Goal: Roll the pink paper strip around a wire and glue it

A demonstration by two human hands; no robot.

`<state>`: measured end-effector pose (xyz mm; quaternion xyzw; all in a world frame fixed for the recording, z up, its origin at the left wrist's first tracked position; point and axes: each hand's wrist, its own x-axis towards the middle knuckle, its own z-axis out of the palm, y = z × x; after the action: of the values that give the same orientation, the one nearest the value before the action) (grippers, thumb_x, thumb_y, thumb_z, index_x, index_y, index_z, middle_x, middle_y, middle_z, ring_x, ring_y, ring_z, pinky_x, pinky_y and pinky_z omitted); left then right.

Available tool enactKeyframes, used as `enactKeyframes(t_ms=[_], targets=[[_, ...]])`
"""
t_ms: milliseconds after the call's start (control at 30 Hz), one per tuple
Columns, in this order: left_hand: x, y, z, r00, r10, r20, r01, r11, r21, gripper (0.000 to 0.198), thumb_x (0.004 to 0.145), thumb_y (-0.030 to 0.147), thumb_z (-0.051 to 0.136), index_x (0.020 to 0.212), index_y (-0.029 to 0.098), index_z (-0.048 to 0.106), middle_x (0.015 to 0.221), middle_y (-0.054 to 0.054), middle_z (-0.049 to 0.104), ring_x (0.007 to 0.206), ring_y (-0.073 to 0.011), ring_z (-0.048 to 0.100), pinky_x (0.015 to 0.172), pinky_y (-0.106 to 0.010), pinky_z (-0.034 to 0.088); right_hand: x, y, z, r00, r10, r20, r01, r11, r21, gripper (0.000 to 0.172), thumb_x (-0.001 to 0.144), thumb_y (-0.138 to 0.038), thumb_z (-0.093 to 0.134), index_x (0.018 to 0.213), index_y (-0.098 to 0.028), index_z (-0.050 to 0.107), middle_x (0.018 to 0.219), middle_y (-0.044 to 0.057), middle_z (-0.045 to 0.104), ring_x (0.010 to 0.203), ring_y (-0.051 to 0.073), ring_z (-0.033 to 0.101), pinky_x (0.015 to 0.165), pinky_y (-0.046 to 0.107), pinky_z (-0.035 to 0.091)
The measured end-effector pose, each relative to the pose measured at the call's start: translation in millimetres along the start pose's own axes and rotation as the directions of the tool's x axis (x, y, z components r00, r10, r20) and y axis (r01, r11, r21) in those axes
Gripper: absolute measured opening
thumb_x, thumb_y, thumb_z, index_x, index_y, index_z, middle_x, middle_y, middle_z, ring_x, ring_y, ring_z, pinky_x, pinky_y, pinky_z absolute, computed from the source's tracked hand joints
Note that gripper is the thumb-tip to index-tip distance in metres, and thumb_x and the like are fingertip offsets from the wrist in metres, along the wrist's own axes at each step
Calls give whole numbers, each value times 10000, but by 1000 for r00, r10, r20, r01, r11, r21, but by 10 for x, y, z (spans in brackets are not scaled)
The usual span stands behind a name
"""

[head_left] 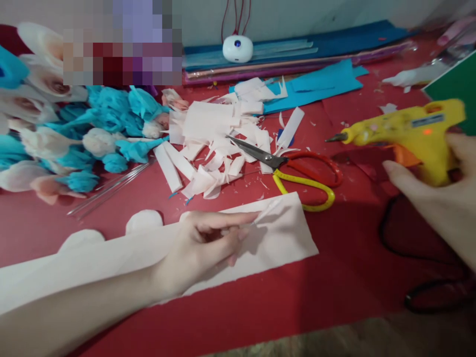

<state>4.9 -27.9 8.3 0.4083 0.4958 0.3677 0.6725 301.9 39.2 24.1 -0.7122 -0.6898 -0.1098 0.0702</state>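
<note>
My left hand (208, 243) pinches a thin, clear stick with a whitish tip (268, 212) between thumb and fingers. That hand rests over a long white paper strip (286, 233), and the stick's lower end is hidden in my grip. At the right, my right hand (439, 193) is wrapped round a yellow hot glue gun (405, 121), whose orange light glows. The gun's metal nozzle points left, apart from the stick. Between the hands, scissors (277, 159) with one red and one yellow handle lie part open, touching the strip's upper edge.
White paper scraps (208, 119) litter the middle. Blue and pale paper flowers (107, 106) crowd the left, near clear rods (111, 191). Behind lie blue paper (316, 87) and a white rounded device (238, 48). A black cord (383, 233) curls at right on the red table (260, 317).
</note>
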Motion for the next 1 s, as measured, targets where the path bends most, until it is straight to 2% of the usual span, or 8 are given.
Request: enactKeyframes(t_ms=[200, 300, 367, 467, 533, 567, 667, 1000], targets=[[13, -5, -46, 996, 3, 85, -1, 1000, -25, 238, 752, 115, 570, 903, 235, 708, 374, 46, 498, 340, -16, 353, 349, -116, 274, 216, 118, 270, 987, 57, 149, -33, 986, -161, 319, 734, -424, 587, 860, -130, 583, 800, 88, 577, 803, 228, 553, 602, 310, 398], [49, 22, -80, 971, -8, 239, 15, 999, -29, 325, 731, 29, 547, 924, 242, 700, 391, 47, 527, 328, -11, 363, 350, -112, 293, 177, 99, 226, 986, 30, 166, 8, 976, -219, 428, 693, -455, 618, 911, -87, 593, 885, 161, 585, 856, 322, 544, 638, 367, 437], [75, 48, -99, 935, -28, 352, 33, 999, -10, 348, 720, 2, 542, 931, 230, 698, 472, 18, 596, 340, -16, 401, 345, -115, 311, 98, 4, 90, 997, -77, 18, 79, 973, -217, 541, 712, -505, 575, 993, -43, 575, 1018, 218, 543, 963, 388, 489, 722, 442, 434], [102, 74, -125, 882, -56, 469, 53, 998, 19, 300, 730, 25, 559, 926, 201, 702, 524, -5, 621, 356, -20, 427, 354, -116, 332, -71, -254, -187, 921, -314, -232, 351, 925, 143, 352, 812, -375, 488, 1020, -104, 575, 1050, 141, 556, 1021, 275, 493, 896, 397, 377], [114, 74, -140, 855, -64, 515, 63, 998, 18, 280, 743, 39, 560, 933, 187, 700, 454, 21, 556, 350, -15, 411, 364, -109, 331, -184, -459, -332, 831, -540, -136, 525, 679, 513, 276, 834, -347, 455, 983, -147, 573, 1034, 85, 571, 979, 171, 525, 879, 269, 400], [119, 69, -145, 848, -63, 527, 67, 998, 11, 277, 747, 43, 560, 939, 187, 698, 440, 32, 527, 347, -12, 404, 364, -106, 328, -231, -556, -375, 781, -619, -79, 522, 579, 626, 294, 808, -349, 506, 1013, -145, 559, 1035, 74, 568, 973, 142, 525, 841, 214, 418], [133, 53, -145, 839, -23, 544, 53, 998, -39, 285, 750, 46, 563, 952, 200, 692, 453, 45, 499, 348, -4, 398, 350, -95, 305, -318, -773, -388, 688, -722, -68, 500, 404, 766, 332, 696, -357, 661, 957, -175, 564, 946, 6, 606, 910, 91, 544, 846, 159, 406], [148, 62, -155, 818, -41, 574, 72, 997, -32, 347, 724, -14, 538, 980, 173, 679, 467, 38, 500, 369, -9, 420, 362, -90, 318, -318, -884, -331, 695, -714, -78, 396, 291, 871, 84, 713, -172, 656, 788, -148, 628, 777, -12, 627, 767, 55, 569, 760, 154, 436]])
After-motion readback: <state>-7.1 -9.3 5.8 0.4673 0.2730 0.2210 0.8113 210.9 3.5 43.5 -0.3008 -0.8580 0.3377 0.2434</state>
